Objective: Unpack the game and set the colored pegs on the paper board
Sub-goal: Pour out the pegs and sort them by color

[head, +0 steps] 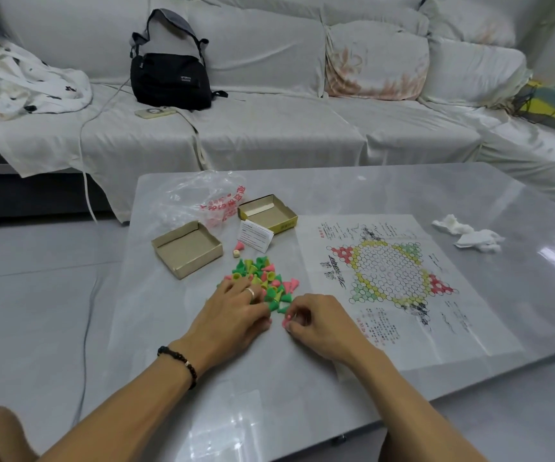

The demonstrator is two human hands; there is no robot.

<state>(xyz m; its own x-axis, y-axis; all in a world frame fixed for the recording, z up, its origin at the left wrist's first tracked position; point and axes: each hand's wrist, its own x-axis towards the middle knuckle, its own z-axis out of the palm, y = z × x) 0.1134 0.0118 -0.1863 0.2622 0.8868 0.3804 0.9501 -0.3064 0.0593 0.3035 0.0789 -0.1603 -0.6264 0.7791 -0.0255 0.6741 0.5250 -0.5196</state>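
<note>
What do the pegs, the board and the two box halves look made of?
Pegs: likely moulded plastic, bright uniform colours. Board: thin printed paper, fold creases visible. Box halves: probably cardboard, matte tan inside, folded walls.

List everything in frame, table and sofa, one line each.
pegs: many, green, pink, yellow, loose pile left of the board
stray peg: 1, pink, beside the leaflet
die: 1, cream, just below the stray peg
paper board: 1, white with printed star, flat on the table, no pegs on it
box halves: 2, tan and yellow, open, table's far left
leaflet: 1, white, against the yellow half
plastic bag: 1, clear with red print, behind the boxes
tissues: 2 wads, white, table right
table: 1, grey
backpack: 1, black, sofa
phone: 1, cream, sofa, cabled
left hand: spread on the pile, ring, bead bracelet
right hand: grip pinching a pink peg
</note>
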